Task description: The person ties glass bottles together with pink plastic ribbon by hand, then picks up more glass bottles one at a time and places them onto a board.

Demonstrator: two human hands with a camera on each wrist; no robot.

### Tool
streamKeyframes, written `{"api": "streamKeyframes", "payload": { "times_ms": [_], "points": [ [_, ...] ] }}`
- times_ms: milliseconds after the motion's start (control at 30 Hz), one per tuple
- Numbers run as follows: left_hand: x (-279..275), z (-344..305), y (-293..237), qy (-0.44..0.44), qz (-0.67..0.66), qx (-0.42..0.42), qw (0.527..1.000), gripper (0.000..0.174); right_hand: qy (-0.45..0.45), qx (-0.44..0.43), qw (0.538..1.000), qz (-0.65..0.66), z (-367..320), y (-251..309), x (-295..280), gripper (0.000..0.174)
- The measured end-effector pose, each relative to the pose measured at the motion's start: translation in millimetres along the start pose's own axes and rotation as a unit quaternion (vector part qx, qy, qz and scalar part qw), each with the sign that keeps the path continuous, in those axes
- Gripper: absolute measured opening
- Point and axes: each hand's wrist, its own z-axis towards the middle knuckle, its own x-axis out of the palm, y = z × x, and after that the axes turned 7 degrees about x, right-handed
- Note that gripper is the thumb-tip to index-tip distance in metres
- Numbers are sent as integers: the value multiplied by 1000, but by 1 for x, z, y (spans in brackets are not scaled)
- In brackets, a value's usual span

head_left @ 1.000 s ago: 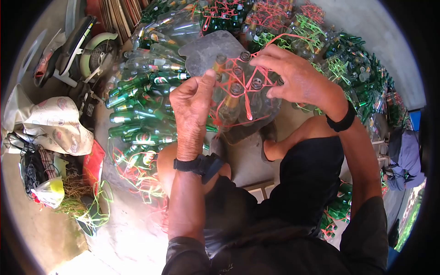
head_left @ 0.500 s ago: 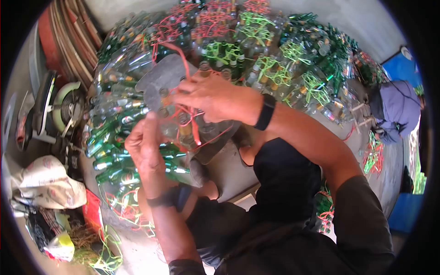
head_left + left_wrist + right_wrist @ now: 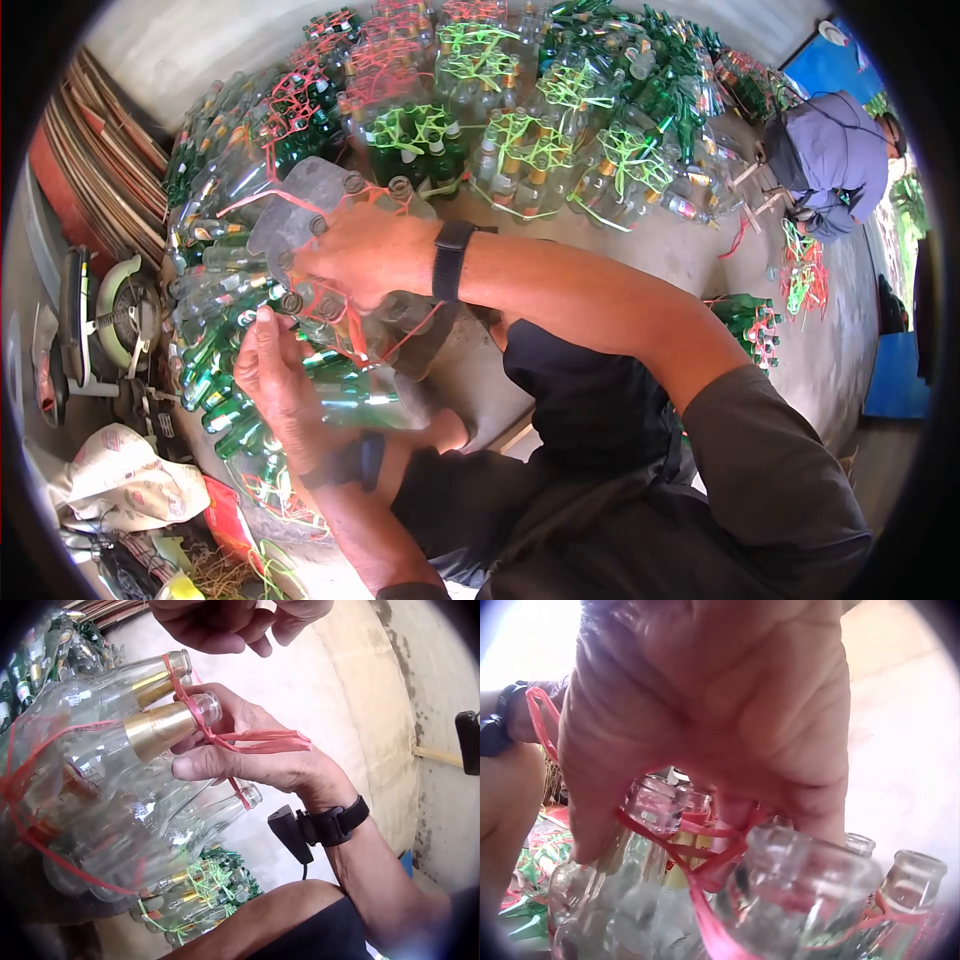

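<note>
A bundle of clear glass bottles, tied with red plastic twine, stands before the person in the head view. The right hand reaches across its top and grips it among the necks. In the left wrist view the right thumb lies along the necks, some wrapped in gold foil. Seen from the right wrist, the right fingers reach down between the bottle mouths. The left hand is at the bundle's left side, its fingers loosely bent and nothing visible in them.
Green bottles lie stacked on the left. Bundles tied with green twine stand beyond, with more bottles along the wall. A dark grey flat piece is behind the bundle. Wheeled equipment and a printed sack are at far left.
The head view has swung to the right. The right hand has moved from the bundle's right side over its top, in among the necks. The left hand stays close on the left.
</note>
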Motion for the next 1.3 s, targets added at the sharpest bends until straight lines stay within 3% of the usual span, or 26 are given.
{"api": "streamKeyframes", "payload": {
  "times_ms": [167,333,600,767,1067,1133,1300],
  "points": [
    [4,0,-1,-13,10,-3,1000,31,17,-10,1000,14,2,0,-5,60],
    [10,-1,-4,-14,2,-2,1000,30,-29,-21,998,42,-2,-4,3,53],
    [17,2,-3,-21,-36,-5,999,29,-69,-23,997,37,-2,-4,16,69],
    [17,5,-3,-23,-44,-17,999,29,-29,8,999,28,-3,-1,13,73],
    [19,6,-2,-39,-91,-19,995,25,-26,-9,999,44,-3,-3,5,68],
    [19,5,-5,-29,-91,-21,995,26,-41,-18,998,46,-3,-6,6,56],
    [20,7,-5,-22,-92,-24,995,28,-14,-8,999,41,0,-7,5,58]
  ]
}}
